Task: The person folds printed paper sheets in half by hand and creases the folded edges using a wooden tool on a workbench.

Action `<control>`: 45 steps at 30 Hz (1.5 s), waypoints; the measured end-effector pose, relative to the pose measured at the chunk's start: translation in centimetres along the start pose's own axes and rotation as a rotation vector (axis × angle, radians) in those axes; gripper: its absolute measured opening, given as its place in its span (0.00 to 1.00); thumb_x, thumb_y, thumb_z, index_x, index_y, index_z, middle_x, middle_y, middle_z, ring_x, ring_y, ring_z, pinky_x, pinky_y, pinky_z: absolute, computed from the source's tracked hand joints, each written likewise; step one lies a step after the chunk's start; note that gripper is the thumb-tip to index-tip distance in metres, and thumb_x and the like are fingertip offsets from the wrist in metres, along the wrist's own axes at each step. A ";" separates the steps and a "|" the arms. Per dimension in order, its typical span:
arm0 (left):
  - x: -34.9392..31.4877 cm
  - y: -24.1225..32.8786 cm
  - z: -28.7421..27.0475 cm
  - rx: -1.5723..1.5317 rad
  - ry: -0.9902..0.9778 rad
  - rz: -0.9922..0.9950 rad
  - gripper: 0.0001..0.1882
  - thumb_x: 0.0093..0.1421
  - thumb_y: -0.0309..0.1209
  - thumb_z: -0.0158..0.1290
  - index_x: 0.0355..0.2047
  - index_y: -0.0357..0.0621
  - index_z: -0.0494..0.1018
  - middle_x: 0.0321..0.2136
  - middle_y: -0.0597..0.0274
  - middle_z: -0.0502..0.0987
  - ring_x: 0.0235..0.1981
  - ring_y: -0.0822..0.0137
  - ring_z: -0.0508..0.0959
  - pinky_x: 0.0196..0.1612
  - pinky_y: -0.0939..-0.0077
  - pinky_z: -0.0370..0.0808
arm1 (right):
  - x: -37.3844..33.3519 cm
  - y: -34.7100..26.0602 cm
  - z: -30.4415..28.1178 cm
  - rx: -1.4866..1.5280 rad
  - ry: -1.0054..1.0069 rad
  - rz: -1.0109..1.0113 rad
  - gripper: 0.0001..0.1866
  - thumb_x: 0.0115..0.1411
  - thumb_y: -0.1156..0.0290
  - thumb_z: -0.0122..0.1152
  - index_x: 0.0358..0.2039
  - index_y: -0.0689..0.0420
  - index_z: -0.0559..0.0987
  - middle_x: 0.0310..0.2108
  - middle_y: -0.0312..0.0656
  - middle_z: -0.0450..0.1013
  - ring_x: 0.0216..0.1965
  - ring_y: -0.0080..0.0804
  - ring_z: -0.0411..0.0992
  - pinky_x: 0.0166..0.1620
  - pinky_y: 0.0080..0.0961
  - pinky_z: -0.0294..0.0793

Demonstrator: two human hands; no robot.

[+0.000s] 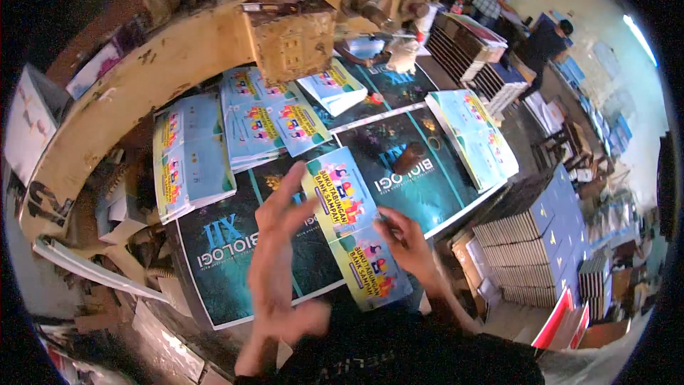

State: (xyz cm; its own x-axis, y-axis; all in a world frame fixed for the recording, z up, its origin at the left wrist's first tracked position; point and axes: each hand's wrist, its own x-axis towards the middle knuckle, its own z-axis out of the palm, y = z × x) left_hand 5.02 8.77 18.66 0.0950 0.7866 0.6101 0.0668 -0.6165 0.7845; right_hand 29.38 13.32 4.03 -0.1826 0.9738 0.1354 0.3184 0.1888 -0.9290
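Note:
A blue and yellow printed cover sheet [342, 189], with two cartoon panels one above the other, lies in front of me on dark teal poster sheets [221, 264]. My left hand [281, 257] is raised over the left side of it, fingers stretched out and a little blurred, holding nothing. At the sheet's right edge, my right hand [405, 241] has its thumb and fingers closed on the paper. Stacks of the same covers lie around: one at the left [192, 150], one at the back middle [263, 117] and one at the right [474, 139].
A worn, cream-coloured machine frame [164, 39] curves around the table's far left side, with a box-shaped block [288, 39] overhanging the sheets. A brown knob-like object [408, 159] sits on the posters. Blue book stacks [531, 242] stand at right. Two people [545, 50] work far right.

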 end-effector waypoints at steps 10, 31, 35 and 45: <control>0.0 1.8 1.2 -0.100 -0.464 0.102 0.31 0.55 0.35 0.64 0.56 0.37 0.67 0.56 0.48 0.68 0.58 0.59 0.66 0.54 0.62 0.68 | -0.4 0.5 1.1 -0.120 0.073 0.078 0.30 0.57 0.67 0.67 0.60 0.54 0.69 0.43 0.47 0.78 0.43 0.32 0.76 0.42 0.30 0.76; -4.4 -12.2 -0.5 -0.075 0.072 -0.775 0.13 0.61 0.32 0.60 0.41 0.35 0.79 0.32 0.65 0.81 0.31 0.78 0.76 0.33 0.81 0.73 | 0.6 0.4 0.7 0.363 0.176 0.404 0.21 0.62 0.60 0.63 0.50 0.60 0.76 0.43 0.39 0.76 0.42 0.22 0.73 0.45 0.20 0.72; -3.7 -11.6 -0.4 -0.129 0.185 -0.776 0.14 0.58 0.29 0.62 0.42 0.32 0.79 0.32 0.62 0.82 0.30 0.77 0.78 0.33 0.81 0.75 | 0.0 -2.8 -0.2 0.177 0.210 0.032 0.24 0.57 0.56 0.68 0.46 0.62 0.77 0.38 0.39 0.76 0.39 0.26 0.71 0.43 0.24 0.71; -3.0 -7.9 4.9 -0.096 0.205 -0.647 0.16 0.49 0.22 0.67 0.38 0.30 0.79 0.35 0.56 0.83 0.34 0.71 0.81 0.39 0.75 0.78 | -0.5 -5.6 0.8 0.258 -0.279 0.019 0.55 0.44 0.64 0.80 0.66 0.65 0.55 0.56 0.49 0.68 0.55 0.35 0.68 0.59 0.30 0.65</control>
State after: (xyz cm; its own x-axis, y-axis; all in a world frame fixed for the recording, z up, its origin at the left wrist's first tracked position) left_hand 9.02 11.10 10.07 -0.1246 0.9921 0.0166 -0.0423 -0.0220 0.9989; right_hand 26.93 11.68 8.84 -0.4366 0.8982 0.0510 0.0858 0.0979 -0.9915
